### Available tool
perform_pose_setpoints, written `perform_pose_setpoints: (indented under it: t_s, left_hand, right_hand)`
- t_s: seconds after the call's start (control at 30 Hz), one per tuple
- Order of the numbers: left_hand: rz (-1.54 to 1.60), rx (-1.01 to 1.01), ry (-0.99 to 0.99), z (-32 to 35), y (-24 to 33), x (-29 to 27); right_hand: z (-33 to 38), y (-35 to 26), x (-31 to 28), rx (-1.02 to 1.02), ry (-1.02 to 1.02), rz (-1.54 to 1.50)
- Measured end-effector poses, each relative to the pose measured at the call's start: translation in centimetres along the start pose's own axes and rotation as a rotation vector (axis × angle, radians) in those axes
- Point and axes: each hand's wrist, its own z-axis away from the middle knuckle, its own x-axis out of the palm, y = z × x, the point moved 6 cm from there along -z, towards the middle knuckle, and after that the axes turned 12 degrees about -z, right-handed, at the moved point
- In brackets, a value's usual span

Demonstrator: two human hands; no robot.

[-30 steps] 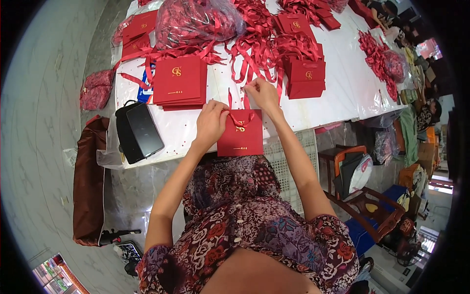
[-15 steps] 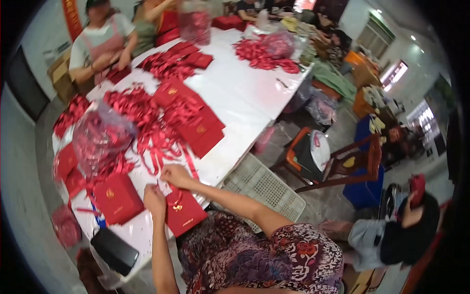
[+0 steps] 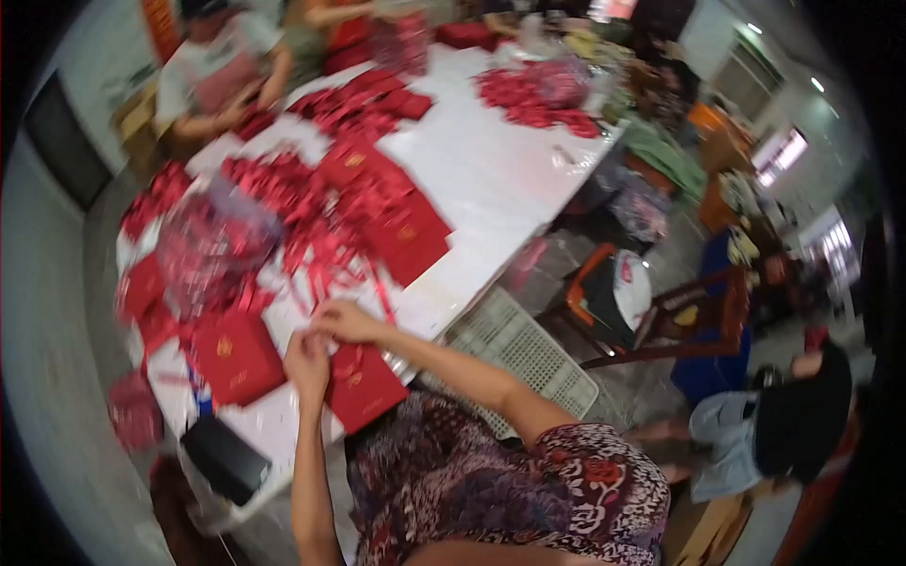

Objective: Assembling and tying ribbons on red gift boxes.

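A flat red paper gift bag (image 3: 370, 394) with a gold emblem lies at the table's near edge, against my lap. Just beyond its top edge, my left hand (image 3: 307, 363) and my right hand (image 3: 347, 322) meet, fingers pinched closed. A red ribbon on the bag runs up toward the right hand's fingers. What lies between the left fingertips is hidden and blurred. To the left of my left hand sits a stack of red bags (image 3: 238, 358). Loose red ribbons (image 3: 326, 259) spread over the white table (image 3: 481, 160) beyond my hands.
A clear plastic sack of red ribbon (image 3: 212, 250) and more red bags (image 3: 401, 231) cover the left half. A black phone (image 3: 225, 459) lies at the near left corner. Beside the table stand a pale plastic crate (image 3: 524, 354) and a wooden chair (image 3: 684, 325). Co-workers sit across.
My two hands have drawn closer together and now touch over the bag's top edge. The whole view has shifted slightly, with the table's contents appearing further right.
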Motion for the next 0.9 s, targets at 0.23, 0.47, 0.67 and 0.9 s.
perform_pose_setpoints:
  t_s: [0.23, 0.47, 0.67, 0.9]
  left_hand:
    - [-0.121, 0.063, -0.009, -1.1, 2.0, 0.0]
    - [-0.054, 0.033, -0.096, 0.1, 1.4, -1.4]
    - [-0.093, -0.153, -0.069, 5.6, 0.7, -2.0]
    - [0.864, -0.411, 0.050, 8.6, -0.2, -2.4]
  right_hand:
    - [-0.1, -2.7, -1.7, -0.002, -0.062, 0.007]
    - [0.7, -2.7, -0.7, 0.013, -0.026, -0.056]
    - [2.5, -3.7, -3.7, -0.084, 0.326, -0.027]
    - [1.9, -3.2, -4.6, 0.038, 0.524, -0.326]
